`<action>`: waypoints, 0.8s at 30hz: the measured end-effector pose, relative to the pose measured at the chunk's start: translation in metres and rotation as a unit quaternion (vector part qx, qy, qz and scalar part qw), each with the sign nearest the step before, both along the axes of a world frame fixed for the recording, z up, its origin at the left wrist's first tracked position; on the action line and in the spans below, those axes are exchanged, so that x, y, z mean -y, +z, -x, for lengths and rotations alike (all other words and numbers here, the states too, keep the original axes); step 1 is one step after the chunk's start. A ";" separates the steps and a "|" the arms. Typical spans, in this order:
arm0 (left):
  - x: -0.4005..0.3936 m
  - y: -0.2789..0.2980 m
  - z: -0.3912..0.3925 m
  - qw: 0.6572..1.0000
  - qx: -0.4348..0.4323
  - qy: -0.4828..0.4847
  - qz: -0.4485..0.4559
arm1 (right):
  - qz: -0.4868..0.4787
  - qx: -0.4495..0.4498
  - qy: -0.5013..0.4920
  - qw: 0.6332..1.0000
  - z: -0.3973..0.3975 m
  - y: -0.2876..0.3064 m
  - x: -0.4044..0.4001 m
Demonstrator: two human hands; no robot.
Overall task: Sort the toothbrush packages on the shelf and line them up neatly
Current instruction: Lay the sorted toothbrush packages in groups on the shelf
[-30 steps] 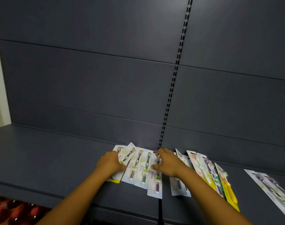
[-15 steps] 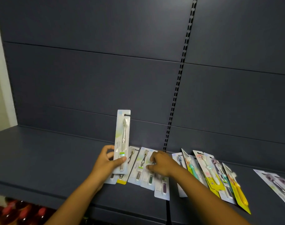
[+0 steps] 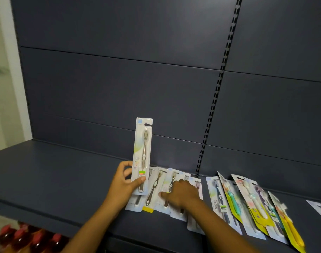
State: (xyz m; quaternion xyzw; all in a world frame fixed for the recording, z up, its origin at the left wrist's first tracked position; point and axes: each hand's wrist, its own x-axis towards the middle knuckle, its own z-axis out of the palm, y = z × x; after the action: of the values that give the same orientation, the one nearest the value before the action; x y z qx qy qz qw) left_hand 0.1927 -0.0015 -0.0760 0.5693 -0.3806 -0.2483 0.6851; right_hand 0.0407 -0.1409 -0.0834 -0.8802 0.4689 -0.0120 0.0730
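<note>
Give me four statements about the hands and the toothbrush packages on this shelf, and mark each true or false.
1. The left hand holds a white toothbrush package upright. True.
2. The right hand is raised clear of the dark grey shelf. False: it rests on the row of flat white packages.
3. The yellow-backed packages lie right of that hand. True.
4. The held package is upside down. False: its hang hole is on top.

left hand (image 3: 123,181) lifted one toothbrush package (image 3: 142,154) upright off shelf (image 3: 51,172)
</note>
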 end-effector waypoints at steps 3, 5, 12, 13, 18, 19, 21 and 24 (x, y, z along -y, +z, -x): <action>-0.002 -0.003 -0.003 1.000 0.003 0.007 -0.007 | -0.003 0.003 -0.008 1.000 -0.006 0.002 -0.005; -0.004 -0.005 -0.004 1.000 0.002 0.009 -0.015 | -0.048 0.023 -0.024 0.998 -0.010 0.003 -0.005; -0.008 -0.001 -0.007 1.000 -0.003 -0.002 -0.016 | -0.206 0.245 -0.071 0.944 -0.009 0.025 0.001; -0.008 0.001 -0.006 1.000 -0.004 -0.002 -0.013 | -0.230 0.283 -0.075 0.928 -0.007 0.028 0.001; -0.002 0.006 0.007 1.000 -0.003 -0.009 -0.003 | -0.288 0.457 -0.068 0.839 0.009 0.037 0.003; 0.001 0.007 0.012 1.000 -0.005 -0.011 0.000 | -0.270 0.477 -0.068 0.834 0.014 0.038 0.004; 0.007 0.010 0.022 1.000 -0.005 -0.016 0.006 | -0.234 0.514 -0.052 0.823 0.026 0.038 0.007; 0.020 0.013 0.043 0.999 -0.002 -0.028 0.017 | -0.196 0.566 -0.028 0.800 0.053 0.040 0.010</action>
State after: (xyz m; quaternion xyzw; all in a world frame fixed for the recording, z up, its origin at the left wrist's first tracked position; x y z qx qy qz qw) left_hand 0.1496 -0.0211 -0.0625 0.5464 -0.3993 -0.2614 0.6882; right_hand -0.0120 -0.1507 -0.0432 -0.6701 0.3607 -0.4178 0.4963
